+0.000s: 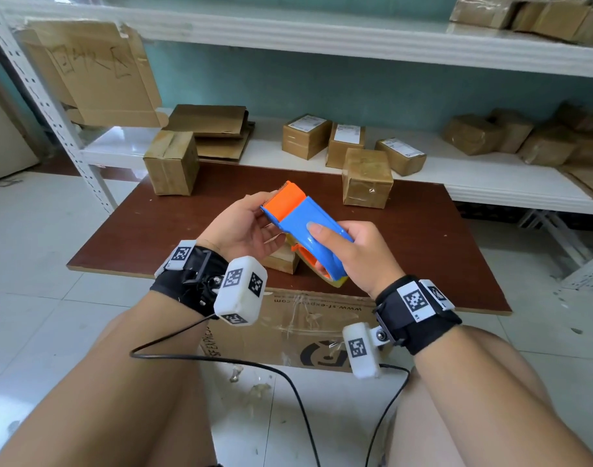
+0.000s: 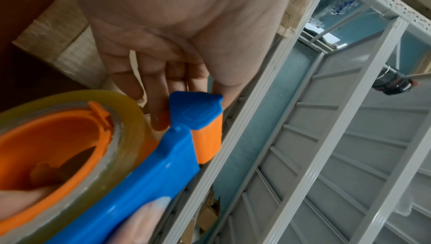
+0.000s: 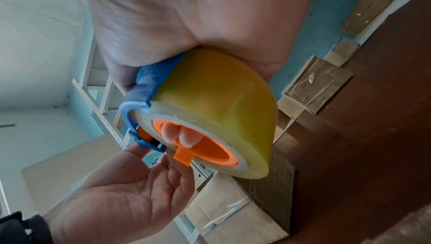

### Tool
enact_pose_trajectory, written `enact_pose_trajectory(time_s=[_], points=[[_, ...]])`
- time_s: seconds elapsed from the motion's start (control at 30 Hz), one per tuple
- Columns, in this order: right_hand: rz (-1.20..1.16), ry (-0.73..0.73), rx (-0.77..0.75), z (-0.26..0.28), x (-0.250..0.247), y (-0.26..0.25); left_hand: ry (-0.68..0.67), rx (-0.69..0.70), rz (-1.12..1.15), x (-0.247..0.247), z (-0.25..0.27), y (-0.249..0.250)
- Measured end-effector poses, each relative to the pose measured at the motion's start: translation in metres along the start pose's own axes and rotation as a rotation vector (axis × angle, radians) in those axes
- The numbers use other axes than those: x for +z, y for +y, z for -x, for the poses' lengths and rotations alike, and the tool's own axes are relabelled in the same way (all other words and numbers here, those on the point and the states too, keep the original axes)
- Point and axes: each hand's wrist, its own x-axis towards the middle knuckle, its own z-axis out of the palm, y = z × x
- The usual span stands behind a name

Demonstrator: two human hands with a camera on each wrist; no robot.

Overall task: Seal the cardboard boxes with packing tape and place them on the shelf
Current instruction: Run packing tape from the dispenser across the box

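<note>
A blue and orange tape dispenser [image 1: 305, 220] with a yellowish tape roll [image 3: 217, 104] is held above the brown table [image 1: 147, 230]. My right hand [image 1: 325, 244] grips its handle, thumb on the blue top, and two fingertips [image 3: 184, 133] reach into the orange core. My left hand [image 1: 268, 214] lies palm up beside it, its straight fingers [image 2: 161, 111] touching the underside of the orange cutter end [image 2: 207, 143]. A small cardboard box [image 1: 281, 261] sits on the table beneath the hands, mostly hidden. Two taped boxes stand on the table's far side, one at the left [image 1: 172, 161] and one at the right [image 1: 367, 178].
The white shelf [image 1: 473, 176] behind the table carries three labelled boxes [image 1: 345, 143], more parcels at the right [image 1: 490, 133] and flat cardboard [image 1: 217, 129]. A flattened carton [image 1: 288, 328] lies on the floor under the table's near edge. A black cable [image 1: 254, 365] crosses my knees.
</note>
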Motion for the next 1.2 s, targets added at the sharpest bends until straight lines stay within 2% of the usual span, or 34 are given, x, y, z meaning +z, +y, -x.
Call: enact_pose_trajectory(time_s=[0.1,0.23,0.57,0.73,0.87,1.1,1.2], points=[[0.122,-0.025,-0.035,0.003,-0.005,0.001,-0.019,-0.010,-0.006,0.002,0.004,-0.001],[0.203,0.041,-0.059,0.016,-0.010,0.008,-0.057,-0.021,-0.059,0.007,0.007,-0.005],[0.060,0.062,-0.042,0.009,0.009,0.010,0.040,0.015,-0.076,0.006,0.005,-0.002],[0.104,0.074,-0.072,0.007,0.011,0.012,0.110,0.054,-0.103,0.004,0.003,-0.003],[0.100,0.078,-0.089,0.008,0.012,0.018,0.074,0.139,-0.208,0.002,0.004,-0.004],[0.064,0.055,-0.074,0.006,0.012,0.022,0.075,0.009,-0.186,0.001,-0.003,-0.003],[0.071,0.069,-0.056,0.005,0.013,0.023,0.100,0.016,-0.193,0.001,-0.006,-0.002]])
